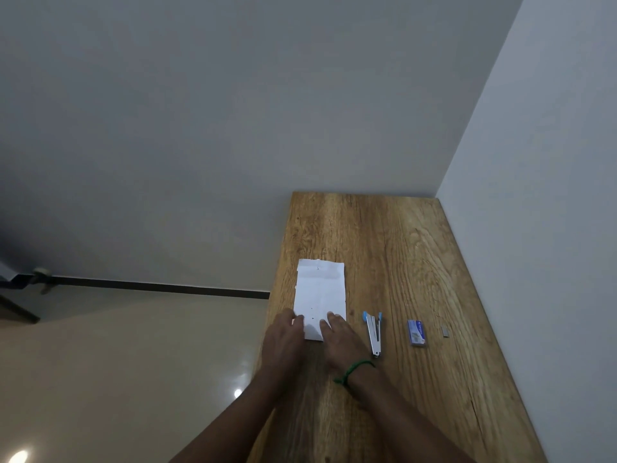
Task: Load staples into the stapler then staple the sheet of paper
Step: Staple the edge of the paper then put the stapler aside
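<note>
A white folded sheet of paper [320, 292] lies on the wooden table [400, 248] near its left edge. My left hand [283, 342] and my right hand [340, 342] both rest on the sheet's near end, fingers flat on it. To the right of the sheet lies a small silver stapler [374, 332] with blue tips, hinged open. Further right sits a blue box of staples [416, 333], and beyond it a short grey strip of staples [444, 331]. A green band circles my right wrist.
Grey walls close the table in behind and on the right. The table's left edge drops to a glossy tiled floor [117, 362]. Bare wood stretches behind the paper and in front of the stapler.
</note>
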